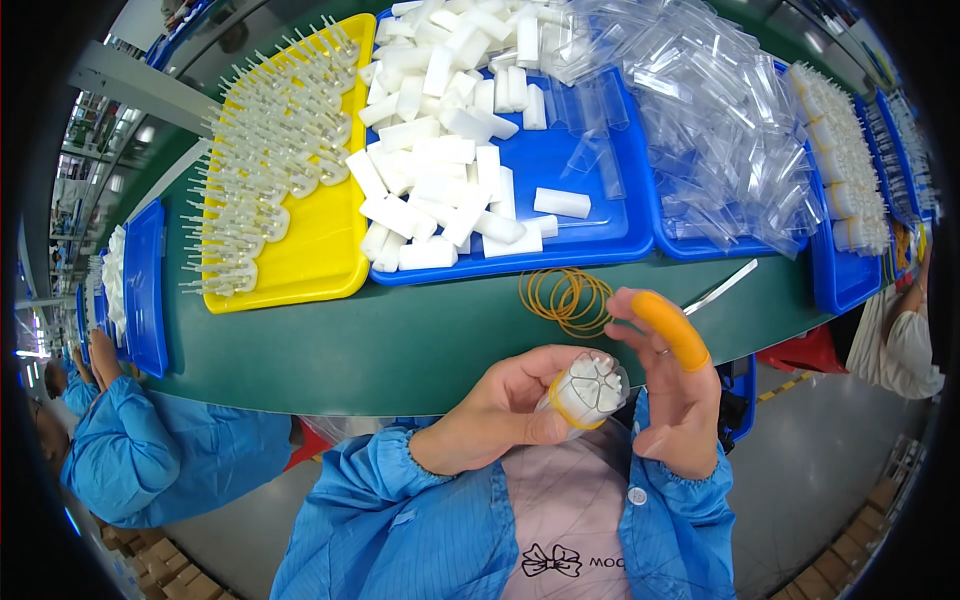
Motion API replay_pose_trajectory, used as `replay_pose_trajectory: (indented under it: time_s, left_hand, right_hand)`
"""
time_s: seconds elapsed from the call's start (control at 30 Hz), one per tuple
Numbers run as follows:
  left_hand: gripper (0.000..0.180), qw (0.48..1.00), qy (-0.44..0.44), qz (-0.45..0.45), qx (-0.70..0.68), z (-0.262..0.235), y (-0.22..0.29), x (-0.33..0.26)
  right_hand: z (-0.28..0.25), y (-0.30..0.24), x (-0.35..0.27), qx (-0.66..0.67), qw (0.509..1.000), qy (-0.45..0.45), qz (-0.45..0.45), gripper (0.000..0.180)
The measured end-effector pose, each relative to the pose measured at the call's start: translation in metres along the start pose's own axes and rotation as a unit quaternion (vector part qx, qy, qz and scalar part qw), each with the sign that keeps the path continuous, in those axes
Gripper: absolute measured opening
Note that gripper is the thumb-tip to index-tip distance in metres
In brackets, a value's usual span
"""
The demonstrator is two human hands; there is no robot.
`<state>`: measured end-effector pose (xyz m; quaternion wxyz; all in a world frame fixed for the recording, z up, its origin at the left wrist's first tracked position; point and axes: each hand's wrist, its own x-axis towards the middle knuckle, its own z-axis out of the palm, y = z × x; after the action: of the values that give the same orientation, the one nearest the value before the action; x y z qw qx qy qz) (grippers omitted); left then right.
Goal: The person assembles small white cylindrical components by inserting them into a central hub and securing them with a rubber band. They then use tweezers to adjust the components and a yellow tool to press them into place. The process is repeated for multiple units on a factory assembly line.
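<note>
My left hand (pixel 498 412) is wrapped round a bundle of clear plastic sleeves (pixel 590 390) with white pieces inside, its end turned up toward me. A yellow rubber band circles the bundle. My right hand (pixel 680 400) is raised just right of the bundle, its fingers apart and holding nothing I can see. An orange finger cot (pixel 672 328) covers its index finger. Just beyond my hands, a loose pile of yellow rubber bands (pixel 565 302) lies on the green table (pixel 420 345).
A yellow tray (pixel 325 255) holds rows of translucent stemmed parts. Blue trays beside it hold white foam blocks (pixel 445 150) and clear plastic sleeves (pixel 715 120). Banded bundles (pixel 842 160) fill another tray at right. A thin silvery strip (pixel 722 286) lies nearby. A co-worker in blue (pixel 180 440) sits at left.
</note>
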<state>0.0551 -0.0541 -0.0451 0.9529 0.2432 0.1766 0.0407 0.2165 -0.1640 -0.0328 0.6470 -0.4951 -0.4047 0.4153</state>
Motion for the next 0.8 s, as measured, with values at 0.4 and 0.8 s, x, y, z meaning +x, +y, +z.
replay_pose_trajectory:
  time_s: [0.4, 0.8]
  left_hand:
    - [0.074, 0.939, 0.07, 0.22, 0.254, 0.003, -0.005, 0.001]
    - [0.035, 0.932, 0.139, 0.235, 0.239, 0.001, 0.002, -0.002]
  right_hand:
    - [-0.06, -0.04, -0.01, -0.132, 0.92, 0.36, -0.087, 0.055]
    - [-0.232, -0.057, -0.024, -0.241, 0.826, 0.501, -0.091, 0.046]
